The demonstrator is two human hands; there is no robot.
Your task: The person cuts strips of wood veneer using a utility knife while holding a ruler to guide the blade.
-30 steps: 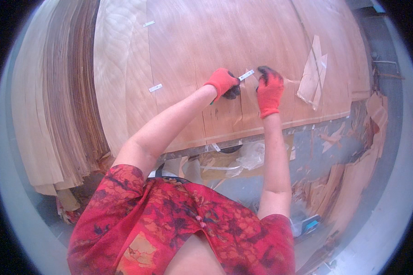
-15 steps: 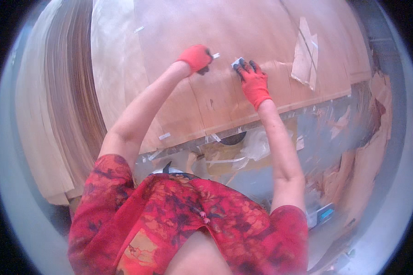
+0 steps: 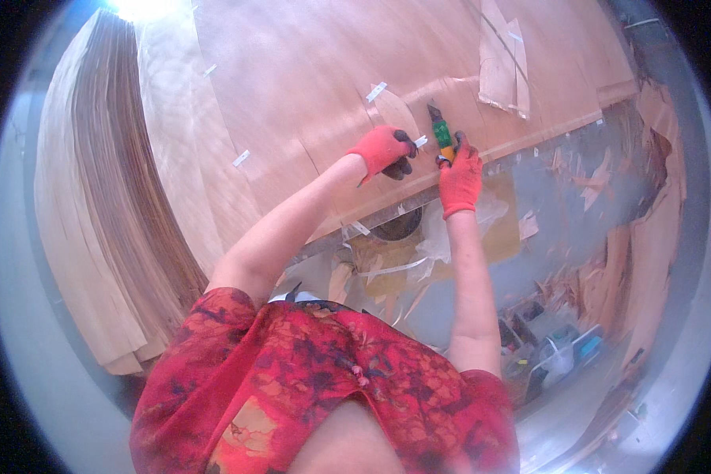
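Observation:
My left hand [image 3: 387,152], in a red glove with dark fingertips, is closed on a short piece of white tape [image 3: 420,141] that sticks out past its fingers. To its right, my right hand [image 3: 460,175] in a matching glove grips a knife [image 3: 442,136] with a green and yellow handle, its blade pointing away from me. Both hands are over the near part of a broad, pale reddish wood veneer sheet [image 3: 292,95]. Just beyond my left hand, a white tape strip [image 3: 377,92] lies stuck on the sheet beside a curved loose sliver.
Stacked veneer with dark edges [image 3: 126,174] stands at the left. A loose veneer piece [image 3: 504,63] lies on the sheet, far right. Below the front edge are a round dark hole [image 3: 396,225], clear plastic and veneer scraps. A box of tools [image 3: 557,351] sits at lower right.
My right hand has left the white tape it was pressing, drawn nearer, and now holds the knife. My left hand, still with tape, has moved right and nearer. The head view has shifted.

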